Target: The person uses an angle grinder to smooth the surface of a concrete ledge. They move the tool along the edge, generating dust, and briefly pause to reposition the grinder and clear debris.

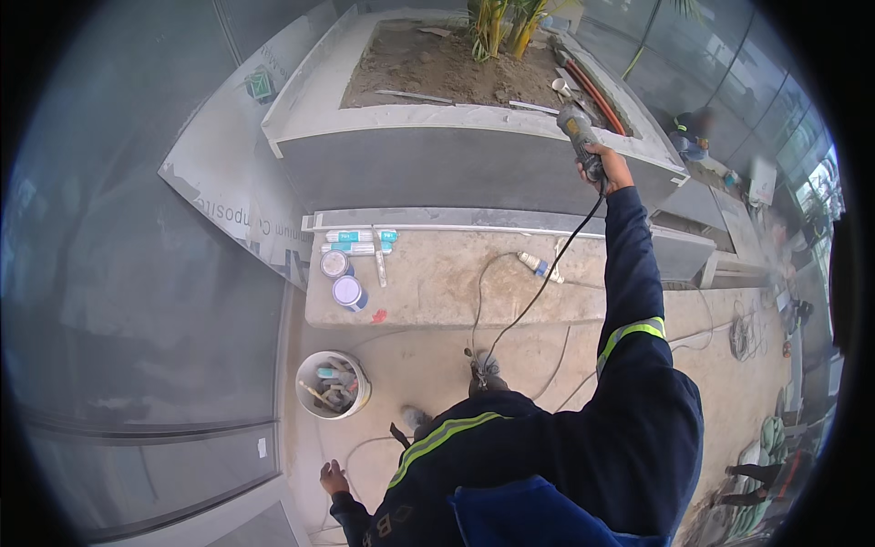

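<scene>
My right arm reaches out, and my right hand (614, 168) is wrapped round the rear handle of a grey angle grinder (577, 128). The grinder's head is over the pale rim (419, 117) of a raised planter. From the handle a black cord (550, 281) hangs down toward my feet. My left hand (334, 479) is low beside my body, holding nothing, with its fingers loosely apart. Nearest to it stands a white bucket (362, 397) with tools and scraps inside.
On the concrete step (428, 305) lie sealant tubes (350, 236), two cans (349, 293) and a blue-and-white connector (540, 266). Soil, a plant (497, 32), a cup (561, 87) and orange pipes (597, 96) are in the planter. A person (690, 137) crouches at the far right; loose cables (747, 337) lie below.
</scene>
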`<state>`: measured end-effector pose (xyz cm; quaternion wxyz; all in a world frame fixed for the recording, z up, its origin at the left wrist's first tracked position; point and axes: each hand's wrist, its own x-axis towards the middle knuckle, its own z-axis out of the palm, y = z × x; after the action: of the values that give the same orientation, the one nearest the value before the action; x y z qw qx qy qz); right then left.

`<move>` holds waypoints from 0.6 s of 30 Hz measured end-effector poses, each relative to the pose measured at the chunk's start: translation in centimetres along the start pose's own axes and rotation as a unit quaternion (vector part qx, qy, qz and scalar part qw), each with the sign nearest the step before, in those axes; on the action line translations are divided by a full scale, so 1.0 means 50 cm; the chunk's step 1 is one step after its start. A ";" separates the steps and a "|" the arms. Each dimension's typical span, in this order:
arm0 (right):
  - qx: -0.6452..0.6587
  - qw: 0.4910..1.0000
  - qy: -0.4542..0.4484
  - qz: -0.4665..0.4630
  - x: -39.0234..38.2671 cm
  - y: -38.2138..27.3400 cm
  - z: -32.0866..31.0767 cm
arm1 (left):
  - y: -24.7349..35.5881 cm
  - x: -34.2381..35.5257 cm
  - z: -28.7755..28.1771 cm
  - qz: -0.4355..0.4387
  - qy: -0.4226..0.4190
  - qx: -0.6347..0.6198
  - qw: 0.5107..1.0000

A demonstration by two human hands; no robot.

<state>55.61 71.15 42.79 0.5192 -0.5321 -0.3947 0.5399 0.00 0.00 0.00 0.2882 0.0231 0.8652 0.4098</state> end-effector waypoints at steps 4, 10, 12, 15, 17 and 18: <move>-0.070 0.997 -0.002 0.029 0.146 0.057 -0.064 | 0.025 -0.026 0.054 0.095 -0.006 0.075 0.993; -0.250 0.967 -0.043 0.006 0.412 -0.014 -0.120 | 0.143 -0.151 0.403 -0.208 -0.040 -0.002 0.977; -0.276 0.957 -0.085 0.035 0.473 -0.018 -0.111 | 0.186 -0.214 0.513 -0.152 -0.079 -0.017 0.985; -0.292 0.939 -0.159 0.088 0.519 -0.012 -0.087 | 0.300 -0.249 0.655 0.097 -0.145 0.190 0.966; -0.269 0.936 -0.200 0.111 0.516 -0.014 -0.075 | 0.435 -0.286 0.740 0.115 -0.170 0.173 0.963; -0.243 0.937 -0.223 0.114 0.514 -0.013 -0.061 | 0.494 -0.302 0.782 0.124 -0.187 0.142 0.964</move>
<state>61.42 96.06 38.82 0.2079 -0.5493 -0.5561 0.5881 27.97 39.42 5.62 0.3854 0.2473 0.8356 0.3036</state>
